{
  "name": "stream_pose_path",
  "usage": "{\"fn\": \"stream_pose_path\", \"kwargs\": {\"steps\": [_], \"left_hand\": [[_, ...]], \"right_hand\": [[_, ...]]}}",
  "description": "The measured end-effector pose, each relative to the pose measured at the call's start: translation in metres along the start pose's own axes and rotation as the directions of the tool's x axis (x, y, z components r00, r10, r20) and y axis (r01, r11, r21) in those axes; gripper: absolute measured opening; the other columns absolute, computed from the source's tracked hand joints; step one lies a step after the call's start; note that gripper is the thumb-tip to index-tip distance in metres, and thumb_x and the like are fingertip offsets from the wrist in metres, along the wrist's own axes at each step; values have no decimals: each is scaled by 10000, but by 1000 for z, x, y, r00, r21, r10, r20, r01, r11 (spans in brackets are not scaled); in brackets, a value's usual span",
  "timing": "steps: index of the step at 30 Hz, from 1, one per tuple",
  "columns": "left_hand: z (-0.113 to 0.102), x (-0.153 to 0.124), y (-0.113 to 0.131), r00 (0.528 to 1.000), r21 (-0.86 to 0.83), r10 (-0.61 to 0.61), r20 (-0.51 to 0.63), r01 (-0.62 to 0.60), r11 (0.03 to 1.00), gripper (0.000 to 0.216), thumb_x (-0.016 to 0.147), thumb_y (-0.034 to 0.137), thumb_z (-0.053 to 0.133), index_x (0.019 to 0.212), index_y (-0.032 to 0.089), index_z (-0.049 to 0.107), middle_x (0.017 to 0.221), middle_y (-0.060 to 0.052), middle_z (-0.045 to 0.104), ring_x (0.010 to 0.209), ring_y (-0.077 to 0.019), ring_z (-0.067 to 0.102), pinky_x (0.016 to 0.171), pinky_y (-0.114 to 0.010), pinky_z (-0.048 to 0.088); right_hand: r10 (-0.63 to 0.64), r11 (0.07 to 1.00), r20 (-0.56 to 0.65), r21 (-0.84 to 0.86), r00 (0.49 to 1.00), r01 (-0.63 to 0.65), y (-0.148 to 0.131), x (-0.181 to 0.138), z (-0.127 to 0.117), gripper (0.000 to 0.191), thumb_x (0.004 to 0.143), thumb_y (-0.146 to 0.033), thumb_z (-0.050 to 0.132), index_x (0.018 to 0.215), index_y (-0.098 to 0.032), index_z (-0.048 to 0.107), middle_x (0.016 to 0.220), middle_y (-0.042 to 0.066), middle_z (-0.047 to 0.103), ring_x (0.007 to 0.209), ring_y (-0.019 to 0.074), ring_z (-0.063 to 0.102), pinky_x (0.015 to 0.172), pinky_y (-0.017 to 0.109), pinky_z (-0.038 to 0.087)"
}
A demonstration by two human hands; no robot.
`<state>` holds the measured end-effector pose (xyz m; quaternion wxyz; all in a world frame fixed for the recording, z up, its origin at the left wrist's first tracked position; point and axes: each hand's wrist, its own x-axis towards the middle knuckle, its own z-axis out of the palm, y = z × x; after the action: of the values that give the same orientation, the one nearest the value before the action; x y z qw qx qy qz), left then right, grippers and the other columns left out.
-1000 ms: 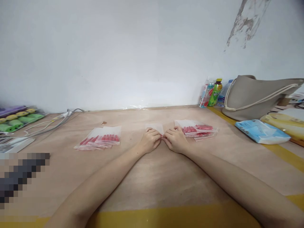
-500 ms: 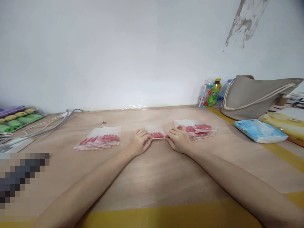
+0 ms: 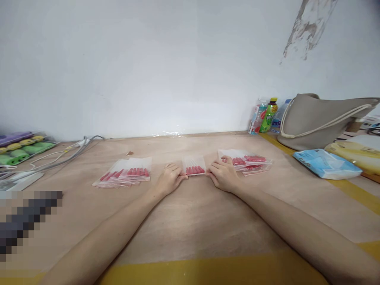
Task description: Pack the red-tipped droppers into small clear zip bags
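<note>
A small clear zip-lock bag [image 3: 193,161] lies flat between my two hands, its near edge towards me. Inside are several thin pieces with red handles [image 3: 194,170]; their exact kind is too small to tell. My left hand [image 3: 170,179] has its fingers curled, with thumb and fingertip closed at the bag's near left corner. At the near right corner, my right hand [image 3: 223,174] pinches the edge, the other fingers bent. Just behind the right hand is a pile of similar filled bags [image 3: 255,161]. Left of my left hand, more such bags lie overlapped in a fanned stack [image 3: 130,167].
Against the wall at the right stand drink bottles [image 3: 268,115] beside a grey bag [image 3: 314,118]. A blue packet [image 3: 326,163] and a yellow packet [image 3: 356,152] lie in front. Cables [image 3: 68,156] and green rolls [image 3: 23,154] are at the far left. Brown sheeting [image 3: 190,221] covers the table.
My left hand has shifted slightly left along the bag's near edge, so more of the bag and its red handles shows. The right hand has stayed at its corner.
</note>
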<state>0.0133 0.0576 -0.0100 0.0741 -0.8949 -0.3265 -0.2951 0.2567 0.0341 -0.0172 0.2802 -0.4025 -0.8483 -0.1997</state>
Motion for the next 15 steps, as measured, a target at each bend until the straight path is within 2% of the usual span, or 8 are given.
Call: {"fn": "stream_pose_path", "kwargs": {"steps": [3,6,8,10,12,13,15], "left_hand": [[-1,-1,0,999,-54,36,22,-35,998,229,847,324,533,675,179,577,694,-33,617,706,-171,564,704,-301,435],[-3,-2,3,999,-93,24,49,-19,996,167,836,349,548,874,199,609,761,-29,643,778,-182,592,780,-322,432],[-9,-1,-1,996,-94,-23,81,31,995,368,792,400,594,1103,213,535,933,-52,644,923,-208,576,857,-348,407],[-22,-1,-14,984,-48,-96,153,104,993,636,712,476,648,1245,210,426,1155,-100,558,1082,-244,496,916,-378,370],[-42,-4,-38,939,70,-230,258,219,973,726,598,533,707,1205,203,484,1230,-133,498,1138,-295,441,943,-435,330],[-53,-7,-52,902,141,-341,265,314,939,726,519,537,747,1131,201,549,1197,-137,521,1126,-321,443,927,-469,330],[-75,-20,-79,878,178,-424,222,391,903,790,388,508,804,1054,135,597,1097,-179,564,1079,-393,450,843,-537,355]], "right_hand": [[10,1000,22,21,1000,-11,0,0,0,129,836,-189,438,748,-172,531,760,46,617,775,171,520,788,355,279],[33,973,23,230,999,-37,-5,1,2,109,850,-157,383,825,-181,487,879,68,604,785,158,537,707,295,350],[87,909,1,410,996,-79,-8,2,3,105,855,-146,350,832,-195,441,923,75,596,808,148,552,683,274,386],[141,844,-10,524,990,-115,-8,5,2,91,856,-155,343,818,-205,408,951,87,600,868,154,564,697,278,410],[155,821,-8,558,988,-125,-2,8,0,73,848,-161,356,814,-210,400,1004,101,599,936,165,560,740,297,417],[163,823,-14,553,987,-128,3,9,-3,68,842,-163,362,813,-210,402,1027,105,596,951,169,558,759,308,416],[191,841,-34,521,981,-146,17,10,-10,62,831,-170,373,806,-211,411,1047,109,595,937,178,565,764,322,416]]}}
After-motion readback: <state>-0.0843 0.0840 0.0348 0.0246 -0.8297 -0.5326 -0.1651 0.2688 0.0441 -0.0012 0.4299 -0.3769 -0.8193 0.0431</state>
